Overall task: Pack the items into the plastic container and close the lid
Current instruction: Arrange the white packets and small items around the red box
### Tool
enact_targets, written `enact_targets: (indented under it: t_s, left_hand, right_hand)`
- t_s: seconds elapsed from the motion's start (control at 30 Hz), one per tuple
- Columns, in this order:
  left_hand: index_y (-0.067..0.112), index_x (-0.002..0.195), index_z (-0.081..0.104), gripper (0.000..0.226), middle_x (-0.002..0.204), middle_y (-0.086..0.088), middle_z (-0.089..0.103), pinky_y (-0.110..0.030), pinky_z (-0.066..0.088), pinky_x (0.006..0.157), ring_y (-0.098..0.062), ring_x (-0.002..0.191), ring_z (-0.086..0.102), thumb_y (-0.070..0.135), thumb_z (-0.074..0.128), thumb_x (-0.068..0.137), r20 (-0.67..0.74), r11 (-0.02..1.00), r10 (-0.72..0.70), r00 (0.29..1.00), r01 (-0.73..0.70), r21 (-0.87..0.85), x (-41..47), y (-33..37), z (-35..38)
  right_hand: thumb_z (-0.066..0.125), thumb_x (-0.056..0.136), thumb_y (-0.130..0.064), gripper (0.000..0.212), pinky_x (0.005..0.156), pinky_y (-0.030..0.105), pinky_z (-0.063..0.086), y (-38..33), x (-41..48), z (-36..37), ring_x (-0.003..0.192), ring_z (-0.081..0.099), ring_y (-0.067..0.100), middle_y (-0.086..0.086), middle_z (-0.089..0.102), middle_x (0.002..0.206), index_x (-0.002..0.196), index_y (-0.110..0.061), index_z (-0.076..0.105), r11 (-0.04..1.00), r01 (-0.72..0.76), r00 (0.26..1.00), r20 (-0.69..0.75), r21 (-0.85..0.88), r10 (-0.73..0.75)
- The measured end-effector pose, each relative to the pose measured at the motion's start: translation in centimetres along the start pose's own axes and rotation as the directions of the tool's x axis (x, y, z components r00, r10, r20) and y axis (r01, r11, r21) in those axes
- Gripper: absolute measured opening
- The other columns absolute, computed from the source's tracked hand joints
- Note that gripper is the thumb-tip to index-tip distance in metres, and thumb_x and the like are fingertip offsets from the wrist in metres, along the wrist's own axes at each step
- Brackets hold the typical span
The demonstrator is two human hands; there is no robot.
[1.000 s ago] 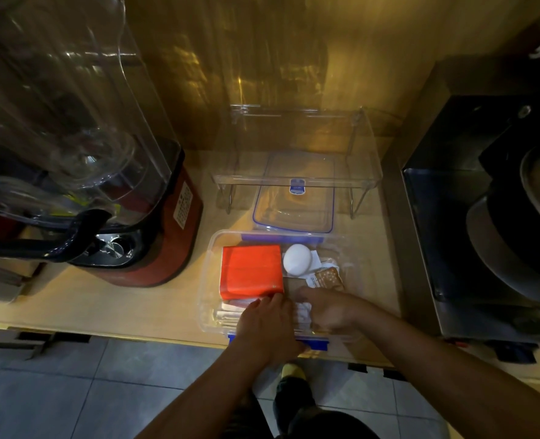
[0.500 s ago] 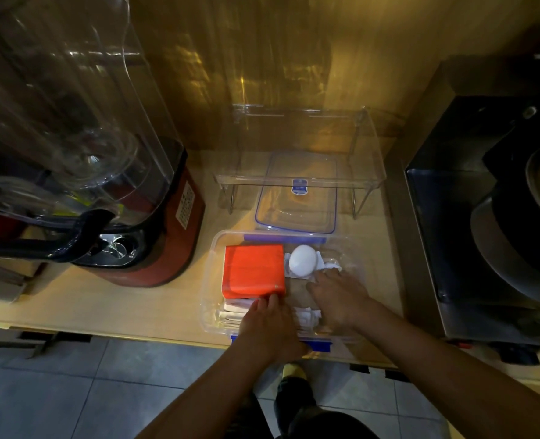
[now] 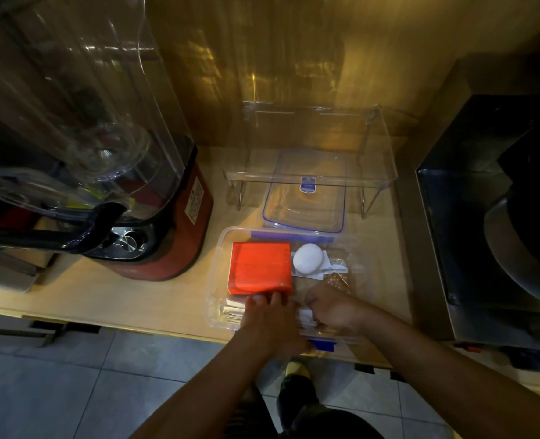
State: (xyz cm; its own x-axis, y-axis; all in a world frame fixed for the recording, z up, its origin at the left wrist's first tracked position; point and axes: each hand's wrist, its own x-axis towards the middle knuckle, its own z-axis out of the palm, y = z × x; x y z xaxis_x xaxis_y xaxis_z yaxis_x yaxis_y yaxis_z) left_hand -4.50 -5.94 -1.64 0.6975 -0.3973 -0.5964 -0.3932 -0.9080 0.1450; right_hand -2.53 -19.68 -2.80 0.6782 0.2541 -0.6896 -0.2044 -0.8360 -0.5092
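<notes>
The open container [image 3: 218,264] sits at the surface's [image 3: 104,299] near edge, holding an orange pack [image 3: 260,268], a white egg [image 3: 308,258] and packets. Its lid [image 3: 305,198] lies just behind. Left hand [image 3: 270,318] fingertips touch the pack's near edge, fingers extended; right hand [image 3: 333,307] is fisted inside the container, contents not discernible.

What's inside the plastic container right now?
An orange packet, a white egg-shaped item, a brown sachet and pale papers; both hands cover the container's near middle.
</notes>
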Motion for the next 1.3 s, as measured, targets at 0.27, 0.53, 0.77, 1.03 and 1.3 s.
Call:
enact_targets:
  t_s: [0.27, 0.53, 0.77, 1.03, 1.3]
  left_hand:
    - [0.026, 0.139, 0.035, 0.075, 0.142, -0.005, 0.044, -0.046, 0.035, 0.108, -0.031, 0.13, 0.042, 0.06, 0.059, 0.077, 0.001, 0.998, 0.038, 0.999, -0.038, -0.047, -0.6, -0.5, -0.4]
    - [0.025, 0.133, 0.043, 0.07, 0.135, -0.003, 0.054, -0.04, 0.037, 0.106, -0.025, 0.122, 0.05, 0.062, 0.057, 0.075, -0.084, 0.997, 0.043, 0.995, -0.049, -0.062, -0.6, -0.6, 0.0]
    - [0.023, 0.128, 0.047, 0.065, 0.131, -0.004, 0.056, -0.04, 0.041, 0.102, -0.025, 0.119, 0.051, 0.059, 0.059, 0.075, -0.092, 0.995, 0.056, 0.994, -0.064, -0.082, -0.6, -0.7, 0.1]
    - [0.027, 0.135, 0.041, 0.077, 0.137, -0.002, 0.051, -0.041, 0.039, 0.105, -0.024, 0.126, 0.046, 0.069, 0.055, 0.072, -0.083, 0.997, 0.041, 0.996, -0.047, -0.065, -0.9, -0.7, 0.0]
    - [0.022, 0.143, 0.028, 0.103, 0.151, -0.007, 0.036, -0.051, 0.029, 0.112, -0.029, 0.137, 0.034, 0.083, 0.05, 0.063, 0.058, 0.985, -0.169, 0.984, 0.172, -0.036, -1.9, -3.1, -0.6]
  right_hand:
    - [0.044, 0.093, -0.009, 0.025, 0.053, 0.024, 0.038, 0.1, -0.4, -0.2, 0.068, 0.054, 0.023, 0.018, 0.062, 0.08, 0.074, -0.006, 0.061, 0.992, -0.109, 0.994, 0.037, 0.065, 0.106]
    - [0.052, 0.09, -0.005, 0.016, 0.043, 0.013, 0.038, -0.4, -0.4, -0.4, 0.057, 0.052, 0.009, -0.002, 0.055, 0.069, 0.079, -0.011, 0.06, 0.997, -0.058, 0.998, 0.004, -0.047, 0.059]
    - [0.052, 0.089, 0.0, 0.013, 0.039, 0.007, 0.036, -0.8, -0.4, -0.3, 0.055, 0.044, 0.002, -0.007, 0.044, 0.065, 0.098, 0.005, 0.061, 0.999, -0.028, 0.997, 0.072, -0.018, 0.029]
    - [0.05, 0.087, 0.0, 0.025, 0.049, 0.018, 0.036, -0.2, -0.4, -0.1, 0.055, 0.046, 0.007, -0.002, 0.048, 0.06, 0.066, -0.013, 0.057, 0.998, -0.067, 0.998, -0.014, 0.015, 0.067]
    - [0.042, 0.084, 0.006, 0.031, 0.071, 0.019, 0.042, -0.2, 0.1, 0.5, 0.085, 0.055, 0.01, -0.005, 0.06, 0.092, 0.093, -0.02, 0.058, 0.987, 0.071, 0.993, -0.108, 0.144, -0.056]
